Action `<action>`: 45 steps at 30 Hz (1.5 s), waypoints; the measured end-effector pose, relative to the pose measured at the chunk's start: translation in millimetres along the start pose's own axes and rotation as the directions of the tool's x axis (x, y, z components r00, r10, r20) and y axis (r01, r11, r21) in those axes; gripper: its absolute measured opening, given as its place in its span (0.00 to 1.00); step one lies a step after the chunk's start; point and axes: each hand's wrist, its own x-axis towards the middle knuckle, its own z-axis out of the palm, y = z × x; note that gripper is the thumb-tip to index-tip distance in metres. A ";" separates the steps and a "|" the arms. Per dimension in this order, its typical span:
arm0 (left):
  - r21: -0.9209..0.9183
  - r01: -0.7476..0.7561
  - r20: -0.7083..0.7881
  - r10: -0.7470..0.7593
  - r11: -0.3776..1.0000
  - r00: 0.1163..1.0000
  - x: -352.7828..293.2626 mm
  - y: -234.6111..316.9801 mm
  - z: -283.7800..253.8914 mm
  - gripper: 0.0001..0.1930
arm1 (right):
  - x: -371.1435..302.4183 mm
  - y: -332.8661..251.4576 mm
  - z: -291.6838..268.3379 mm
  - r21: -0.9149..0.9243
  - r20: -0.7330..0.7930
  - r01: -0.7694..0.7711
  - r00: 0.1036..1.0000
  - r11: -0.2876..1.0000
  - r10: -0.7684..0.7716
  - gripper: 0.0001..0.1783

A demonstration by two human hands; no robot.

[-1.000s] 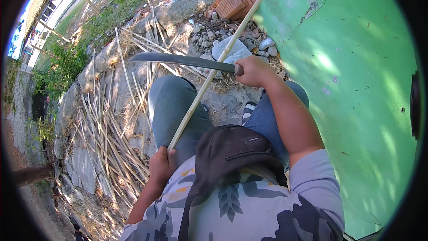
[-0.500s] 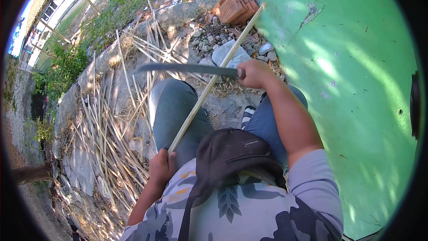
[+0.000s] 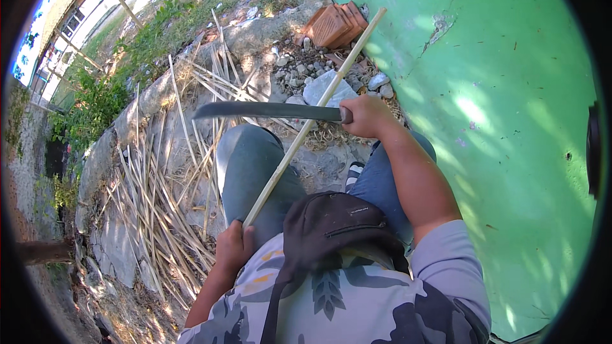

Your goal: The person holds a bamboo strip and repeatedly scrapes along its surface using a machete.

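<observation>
Faintly lettered bag point(image 3: 338, 220), machete point(image 3: 264, 110) in right hand point(image 3: 368, 116)

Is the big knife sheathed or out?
Out: the knife is bare along its visible length, passing in front of the pale stick, and the right hand grips its handle.

Long knife point(image 3: 274, 110) crosses a pale strip point(image 3: 294, 146) on my remote feed
I see the right hand point(image 3: 368, 116) gripping the handle point(image 3: 346, 114), blade point(image 3: 236, 109) pointing left; the left hand point(image 3: 234, 246) clasps the strip's near end. Loose strips point(image 3: 153, 197) lie left; far off, orange tiles point(image 3: 333, 26) sit beside a green surface point(image 3: 510, 121).
</observation>
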 end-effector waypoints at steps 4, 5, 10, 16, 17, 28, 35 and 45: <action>-0.022 0.009 0.004 -0.009 1.000 1.000 0.4 11.0 -3.3 0.16 | 21.8 65.8 22.3 0.382 -0.088 -0.358 0.903 0.852 0.420 0.15; 0.018 -0.005 0.018 0.004 1.000 1.000 -1.6 6.1 -3.1 0.17 | 21.4 64.7 21.1 0.385 -0.101 -0.347 0.905 0.855 0.413 0.15; -0.015 -0.026 -0.003 0.026 1.000 1.000 -5.4 -0.5 2.4 0.17 | 11.5 43.1 14.6 0.441 -0.190 -0.227 0.922 0.869 0.337 0.15; -0.036 -0.019 0.000 0.019 0.999 1.000 -3.0 -0.2 4.3 0.17 | -8.1 9.8 8.0 0.244 -0.176 0.014 0.984 0.970 0.030 0.12; -0.033 -0.019 -0.002 0.019 0.999 1.000 -2.7 -1.3 4.7 0.17 | -6.4 10.8 6.1 0.245 -0.179 0.016 0.983 0.970 0.029 0.12; 0.033 0.055 0.017 -0.056 0.998 0.998 -3.6 13.4 -8.1 0.19 | 16.1 35.3 12.7 0.340 -0.187 -0.302 0.906 0.891 0.379 0.18; -0.051 0.067 0.033 -0.066 0.996 0.997 -2.8 8.7 -1.0 0.20 | -16.1 8.7 -5.4 0.317 -0.229 -0.123 0.952 0.940 0.202 0.16; -0.101 0.126 0.052 -0.121 0.987 0.991 3.5 17.8 -7.5 0.20 | -2.0 7.3 -1.0 -0.013 -0.248 0.083 0.965 0.996 -0.083 0.17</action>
